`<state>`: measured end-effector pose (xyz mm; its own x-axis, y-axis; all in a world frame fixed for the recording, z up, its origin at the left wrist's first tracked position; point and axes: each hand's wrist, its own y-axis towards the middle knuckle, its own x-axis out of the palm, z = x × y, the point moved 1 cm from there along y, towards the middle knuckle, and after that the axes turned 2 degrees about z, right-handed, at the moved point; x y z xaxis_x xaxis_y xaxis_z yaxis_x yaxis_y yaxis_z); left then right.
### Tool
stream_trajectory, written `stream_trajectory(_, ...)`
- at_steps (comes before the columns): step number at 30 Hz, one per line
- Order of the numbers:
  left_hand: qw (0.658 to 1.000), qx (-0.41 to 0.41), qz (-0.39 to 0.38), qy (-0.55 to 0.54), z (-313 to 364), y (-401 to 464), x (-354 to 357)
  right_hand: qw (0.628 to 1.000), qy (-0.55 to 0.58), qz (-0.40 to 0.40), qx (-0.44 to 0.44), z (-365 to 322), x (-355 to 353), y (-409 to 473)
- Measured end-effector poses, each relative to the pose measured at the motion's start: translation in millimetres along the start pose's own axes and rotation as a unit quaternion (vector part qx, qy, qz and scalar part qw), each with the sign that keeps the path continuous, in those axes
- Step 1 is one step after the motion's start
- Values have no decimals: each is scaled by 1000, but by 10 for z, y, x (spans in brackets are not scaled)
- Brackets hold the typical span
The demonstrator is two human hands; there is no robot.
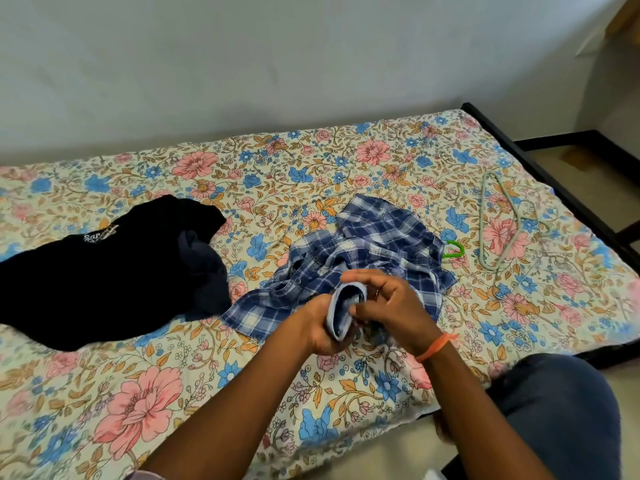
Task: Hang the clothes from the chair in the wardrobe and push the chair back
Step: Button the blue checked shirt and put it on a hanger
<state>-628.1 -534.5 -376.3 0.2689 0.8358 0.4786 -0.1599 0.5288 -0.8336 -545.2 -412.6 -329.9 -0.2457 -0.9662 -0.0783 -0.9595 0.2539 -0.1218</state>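
A blue and white plaid shirt (363, 251) lies crumpled in the middle of the floral bed. My left hand (322, 327) grips a light blue cuff or sleeve end (346, 310) of it from below. My right hand (391, 306), with an orange band at the wrist, pinches the same cuff from the right. A black T-shirt (104, 271) with white print lies flat on the left, a dark navy garment (204, 268) bunched at its right edge. A pale grey hanger (498, 220) lies on the bed's right side. A green hanger hook (455, 249) peeks from under the plaid shirt.
The bed (138, 393) with its floral sheet fills most of the view, against a white wall. Its black frame (554, 174) runs along the right side, with tiled floor beyond. My knee in blue jeans (561, 403) is at the lower right. No chair or wardrobe shows.
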Motion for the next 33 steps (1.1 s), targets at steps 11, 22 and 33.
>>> stream_trajectory(11, 816, 492, 154, 260, -2, -534, -156, 981, -151, 108, 56, -163, 137, 438)
stream_trajectory(22, 851, 479, 152, 150, 64, -455, -278, 999, -46, 0, 18, -142, 45, 234)
stream_trajectory(33, 758, 477, 225, 384, 142, -232, -295, 928, -343, 100, -102, 330, 27, 276)
